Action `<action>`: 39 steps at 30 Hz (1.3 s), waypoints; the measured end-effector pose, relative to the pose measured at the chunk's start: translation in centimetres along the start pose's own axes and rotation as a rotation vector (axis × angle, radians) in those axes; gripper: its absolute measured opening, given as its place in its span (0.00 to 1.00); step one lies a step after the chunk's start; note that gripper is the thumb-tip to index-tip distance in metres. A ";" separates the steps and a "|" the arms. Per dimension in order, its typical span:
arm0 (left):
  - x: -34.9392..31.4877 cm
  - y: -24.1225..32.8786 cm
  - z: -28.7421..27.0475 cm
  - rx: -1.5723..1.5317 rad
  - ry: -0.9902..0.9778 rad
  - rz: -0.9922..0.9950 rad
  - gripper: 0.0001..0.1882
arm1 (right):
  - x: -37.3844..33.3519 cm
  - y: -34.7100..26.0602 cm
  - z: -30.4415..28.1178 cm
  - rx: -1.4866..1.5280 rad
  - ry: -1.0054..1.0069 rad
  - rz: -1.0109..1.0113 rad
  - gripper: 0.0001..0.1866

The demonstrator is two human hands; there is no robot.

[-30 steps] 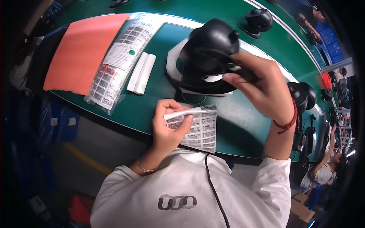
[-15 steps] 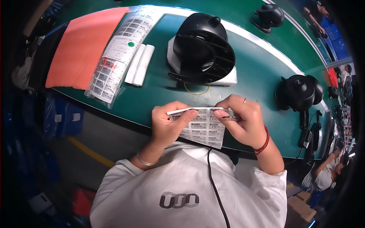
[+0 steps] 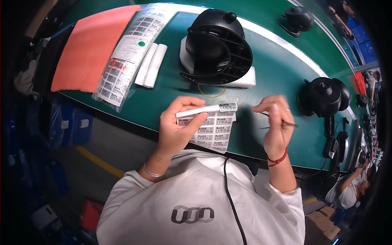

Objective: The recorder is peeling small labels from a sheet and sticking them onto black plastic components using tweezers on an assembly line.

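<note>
My left hand (image 3: 173, 124) is closed around a sheet of printed white labels (image 3: 216, 131), its thumb pressing on the front. The sheet's upper edge is rolled or folded over, and one label stands out at that edge's right end. To the right, apart from the sheet, my right hand (image 3: 277, 130) is closed on dark tweezers (image 3: 289, 122), whose thin tips point left toward the labels. Beyond my hands a black rounded device (image 3: 218, 51) with an open ribbed shell rests on a white foam block (image 3: 245, 79).
Left of the device lie two white rolls (image 3: 151, 67), a bagged strip of label sheets (image 3: 118, 71) and an orange foam sheet (image 3: 92, 49). A thin rubber band (image 3: 212, 96) is near the foam. More black devices (image 3: 324, 98) stand right and at the back. Other people work at far right.
My right hand has let go of the sheet's right side and moved away to the right, where the tweezers now show. The sheet's top edge has rolled over, held by my left hand alone.
</note>
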State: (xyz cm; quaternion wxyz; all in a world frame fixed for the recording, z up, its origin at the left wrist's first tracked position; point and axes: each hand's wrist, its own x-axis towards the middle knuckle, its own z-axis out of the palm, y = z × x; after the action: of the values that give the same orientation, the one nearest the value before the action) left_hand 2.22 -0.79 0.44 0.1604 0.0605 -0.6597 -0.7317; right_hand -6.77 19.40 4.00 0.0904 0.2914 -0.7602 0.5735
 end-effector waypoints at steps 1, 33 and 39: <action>0.1 0.0 0.0 0.015 0.023 0.011 0.14 | 0.3 0.0 -0.5 -0.191 0.037 -0.141 0.15; 0.6 -0.3 -2.3 0.163 -0.031 0.094 0.41 | 1.7 -3.5 3.2 -0.454 -0.150 -0.618 0.17; 1.5 -0.1 -2.7 0.181 -0.090 0.080 0.42 | 2.4 -2.5 4.3 -0.513 -0.181 -0.611 0.18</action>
State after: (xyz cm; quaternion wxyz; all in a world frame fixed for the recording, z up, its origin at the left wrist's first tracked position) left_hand 1.61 -3.83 0.23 0.1534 0.0155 -0.7314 -0.6643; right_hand -6.50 14.21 5.79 0.2591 0.5212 -0.7619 0.2841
